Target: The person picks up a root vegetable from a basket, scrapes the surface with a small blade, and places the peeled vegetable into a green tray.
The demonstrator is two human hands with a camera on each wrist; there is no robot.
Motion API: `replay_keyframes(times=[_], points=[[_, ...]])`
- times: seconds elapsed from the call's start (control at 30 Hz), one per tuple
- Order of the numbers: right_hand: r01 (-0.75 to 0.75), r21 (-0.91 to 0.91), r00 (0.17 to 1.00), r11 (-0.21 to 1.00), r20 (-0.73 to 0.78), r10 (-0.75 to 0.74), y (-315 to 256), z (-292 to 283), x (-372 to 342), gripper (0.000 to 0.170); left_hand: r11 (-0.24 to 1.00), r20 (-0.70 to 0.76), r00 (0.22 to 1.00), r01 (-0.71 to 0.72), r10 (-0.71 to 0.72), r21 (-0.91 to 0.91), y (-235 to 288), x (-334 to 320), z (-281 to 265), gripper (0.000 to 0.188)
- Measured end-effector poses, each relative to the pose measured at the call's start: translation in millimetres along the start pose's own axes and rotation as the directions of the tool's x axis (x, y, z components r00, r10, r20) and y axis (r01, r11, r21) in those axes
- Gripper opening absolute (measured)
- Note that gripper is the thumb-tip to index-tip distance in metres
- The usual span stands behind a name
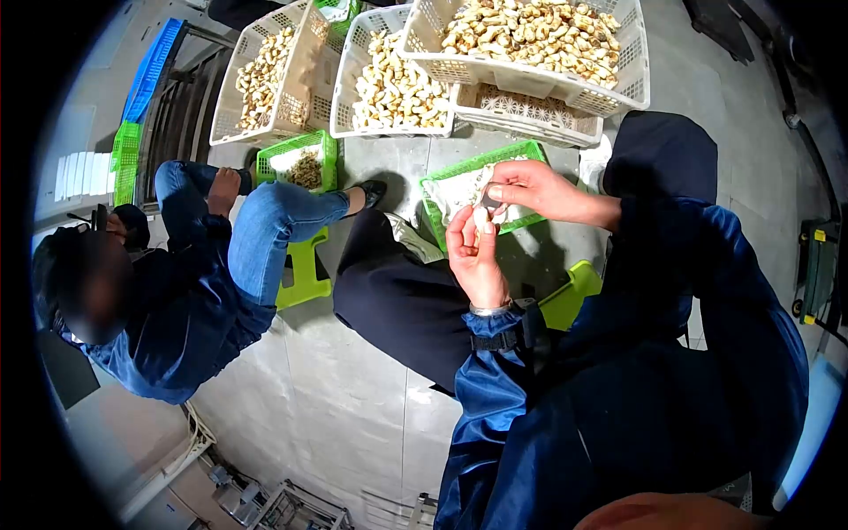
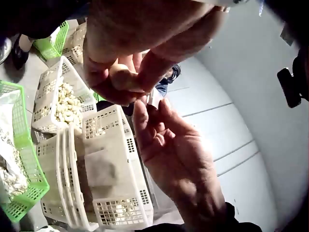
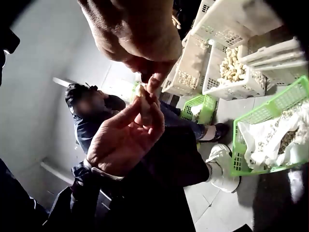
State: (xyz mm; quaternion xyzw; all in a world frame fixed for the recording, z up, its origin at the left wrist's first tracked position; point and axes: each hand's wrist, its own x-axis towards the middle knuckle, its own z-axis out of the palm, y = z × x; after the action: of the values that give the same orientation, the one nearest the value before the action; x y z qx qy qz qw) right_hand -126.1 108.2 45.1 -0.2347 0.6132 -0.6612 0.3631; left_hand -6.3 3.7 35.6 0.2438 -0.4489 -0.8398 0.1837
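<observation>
My left hand (image 1: pixel 477 261) pinches a pale mushroom (image 2: pixel 121 77) with a rounded cap between thumb and fingers. Right up against it, my right hand (image 1: pixel 543 190) grips a small dark blade-like tool (image 1: pixel 495 202), mostly hidden by the fingers. In the right wrist view the mushroom's stem end meets the right fingertips. Both hands are raised over a green basket (image 1: pixel 431 205) lined with white plastic, which holds small trimmings.
White crates (image 1: pixel 521 67) heaped with mushrooms stand at the back, some stacked. On the left a seated person (image 1: pixel 177 309) sits by a smaller green basket (image 1: pixel 329 163). Green stools (image 1: pixel 305 274) stand on the grey floor; a dark rail-like frame (image 1: pixel 817 265) stands at right.
</observation>
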Motion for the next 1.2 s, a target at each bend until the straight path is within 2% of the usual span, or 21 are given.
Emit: replay_keyframes(times=[0.07,0.13,0.2,0.27,0.33,0.43,0.47,0.53,0.6,0.67,0.7,0.73,0.77,0.8,0.83,0.87,0.93,1.0,1.1,1.13,1.2], points=[[-0.009,-0.001,1.000,1.000,-0.015,0.008,0,1,-1,0.017,1.000,-0.008,1.000,-0.008,0.009,0.008,2,0,1,0.038],[0.128,-0.123,0.992,0.984,0.021,-0.126,-4,7,-3,0.017,0.992,-0.008,0.995,-0.094,0.095,0.088,0,0,-1,0.042],[0.156,-0.212,0.987,0.965,0.007,-0.158,-6,6,-4,0.017,0.983,-0.002,0.991,-0.134,0.135,0.126,0,0,-2,0.044],[-0.008,0.024,1.000,1.000,0.020,0.007,-4,0,0,0.015,0.980,0.009,0.990,-0.143,0.143,0.137,0,-1,-1,0.046],[-0.017,0.101,0.999,0.995,0.052,0.012,-7,2,0,0.015,0.967,0.010,0.984,-0.177,0.179,0.184,3,0,1,0.048],[0.151,-0.236,0.988,0.960,0.056,-0.142,-10,7,-5,0.019,0.946,-0.012,0.975,-0.211,0.221,0.245,4,-1,1,0.049],[0.150,-0.237,0.988,0.960,0.053,-0.142,-8,5,-4,0.019,0.947,-0.010,0.976,-0.211,0.220,0.244,3,-2,1,0.049],[-0.066,0.109,0.997,0.992,0.057,0.060,-10,0,2,0.019,0.910,0.024,0.966,-0.251,0.258,0.331,4,-3,1,0.050],[-0.120,0.159,0.993,0.980,0.006,0.120,-16,-7,6,0.018,0.927,-0.005,0.971,-0.226,0.239,0.300,7,-4,2,0.051],[-0.252,-0.204,0.968,0.946,-0.054,0.246,-2,-23,15,0.017,0.940,-0.064,0.978,-0.172,0.199,0.295,5,-1,-4,0.053],[-0.007,-0.671,0.996,0.741,-0.067,-0.051,13,-28,14,0.018,0.960,-0.070,0.982,-0.152,0.173,0.236,1,-2,-4,0.055],[0.065,-0.565,0.979,0.823,-0.123,-0.162,37,-27,16,0.021,0.975,-0.069,0.987,-0.132,0.146,0.180,1,-1,-5,0.058],[-0.272,-0.159,0.962,0.949,-0.051,0.267,2,-16,11,0.023,0.968,-0.090,0.984,-0.129,0.151,0.214,2,-1,-2,0.061],[-0.276,-0.091,0.950,0.957,0.122,0.286,-17,-13,13,0.024,0.979,-0.077,0.988,-0.118,0.132,0.165,1,0,-1,0.062],[-0.305,0.045,0.930,0.951,0.231,0.287,-32,-2,12,0.024,0.958,-0.062,0.985,-0.144,0.164,0.247,0,-1,-4,0.062],[-0.326,0.030,0.916,0.945,0.258,0.308,-31,3,17,0.023,0.929,-0.045,0.978,-0.176,0.201,0.326,1,1,-5,0.063],[-0.223,0.045,0.946,0.974,0.253,0.204,-16,0,42,0.021,0.937,-0.108,0.979,-0.132,0.175,0.322,9,4,4,0.065],[-0.273,0.126,0.937,0.954,0.260,0.234,-30,-3,71,0.019,0.950,-0.105,0.978,-0.144,0.179,0.277,17,12,8,0.065],[-0.256,-0.039,0.859,0.966,0.449,0.246,-52,4,104,0.026,0.964,-0.113,0.968,-0.202,0.222,0.171,20,29,9,0.069],[-0.246,-0.065,0.829,0.967,0.503,0.245,-50,7,114,0.027,0.940,-0.128,0.959,-0.211,0.251,0.268,22,35,8,0.065],[-0.108,-0.246,0.769,0.963,0.593,0.238,-47,6,129,0.028,0.978,-0.222,0.963,-0.111,0.149,0.175,38,41,20,0.072]])
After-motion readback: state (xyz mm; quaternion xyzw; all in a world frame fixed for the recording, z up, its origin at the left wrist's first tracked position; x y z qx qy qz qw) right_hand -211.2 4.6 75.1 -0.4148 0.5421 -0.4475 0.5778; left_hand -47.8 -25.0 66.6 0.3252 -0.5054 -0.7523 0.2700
